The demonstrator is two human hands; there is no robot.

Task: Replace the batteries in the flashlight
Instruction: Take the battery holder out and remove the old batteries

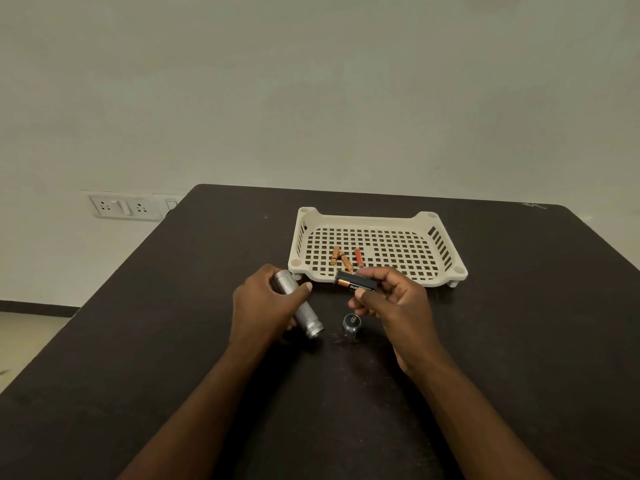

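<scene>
My left hand (pixel 258 306) grips a silver flashlight body (pixel 298 306), its open threaded end pointing toward me and to the right. My right hand (pixel 394 303) holds a black battery holder (pixel 355 281) between thumb and fingers; a copper-and-black battery sits in it. The holder hovers just in front of the tray's near edge. The flashlight's black tail cap (pixel 351 322) stands on the table between my hands. Three loose small batteries (pixel 341 257) lie in the white tray (pixel 440 251), two orange and one red.
The dark table (pixel 173 341) reaches to a pale wall. The perforated white tray sits at the far middle of the table. A wall socket panel (pixel 124 206) is at the left, beyond the table's edge. Floor shows at the lower left.
</scene>
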